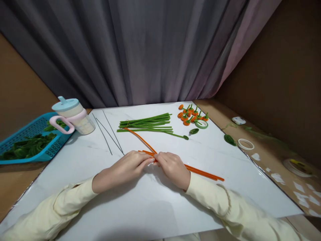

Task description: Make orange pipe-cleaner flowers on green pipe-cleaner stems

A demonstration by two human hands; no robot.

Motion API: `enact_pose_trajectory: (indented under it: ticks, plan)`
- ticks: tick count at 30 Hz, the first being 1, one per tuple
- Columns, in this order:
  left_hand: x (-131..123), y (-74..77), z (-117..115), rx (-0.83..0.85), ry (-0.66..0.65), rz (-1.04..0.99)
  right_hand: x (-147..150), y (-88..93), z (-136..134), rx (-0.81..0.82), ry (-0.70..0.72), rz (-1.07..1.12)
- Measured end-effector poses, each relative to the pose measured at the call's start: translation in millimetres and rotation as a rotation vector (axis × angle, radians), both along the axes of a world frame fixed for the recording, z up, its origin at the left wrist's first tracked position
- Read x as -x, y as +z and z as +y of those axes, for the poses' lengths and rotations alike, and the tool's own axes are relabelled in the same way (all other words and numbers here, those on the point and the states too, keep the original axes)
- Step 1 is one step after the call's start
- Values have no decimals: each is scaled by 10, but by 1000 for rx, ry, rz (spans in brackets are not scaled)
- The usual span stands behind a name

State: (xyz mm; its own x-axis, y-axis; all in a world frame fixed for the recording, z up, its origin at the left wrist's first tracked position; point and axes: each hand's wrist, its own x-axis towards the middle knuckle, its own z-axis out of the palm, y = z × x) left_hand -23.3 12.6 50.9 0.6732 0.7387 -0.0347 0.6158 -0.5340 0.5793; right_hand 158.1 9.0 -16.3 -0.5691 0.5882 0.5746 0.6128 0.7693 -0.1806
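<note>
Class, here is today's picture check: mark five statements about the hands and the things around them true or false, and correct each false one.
1. The left hand and the right hand both have their fingers on the orange strips. True.
2. The cup has a pink lid. False: the lid is light blue; the handle is pink.
3. The green stems lie beyond the hands on the white sheet. True.
4. The blue basket is to the right of both hands. False: it is on the left, next to the cup.
5. The orange flower heads lie near a green ring. True.
</note>
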Motion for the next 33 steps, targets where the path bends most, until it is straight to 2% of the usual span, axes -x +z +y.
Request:
enact_pose_trajectory:
  ticks: [3, 8, 12, 14, 17, 23, 27, 30, 33]
  plan:
    - [13, 35, 62, 247, 46, -39, 11, 9, 18, -125, -22, -45]
    - [62, 132, 162, 690, 47, -131, -8, 77, 34, -340, -51, -157]
    - [115, 182, 231, 1116, 130, -285, -23, 126, 26, -325, -28, -132]
    - [129, 174, 255, 1243, 138, -340, -27, 133, 23, -305, -7, -115]
    - [126, 149, 270, 1350, 153, -380, -23, 129, 25, -306, 21, -91]
    - [98, 111, 254, 1442, 153, -418, 10, 117, 21, -324, 12, -6]
    - [88, 85, 232, 1418, 108, -404, 10, 104, 10, -266, 5, 5]
    - [58, 86, 186, 1258, 86, -346, 3, 89, 4, -236, -1, -19]
    - [20, 87, 123, 949, 60, -249, 7, 81, -5, -234, -8, -30]
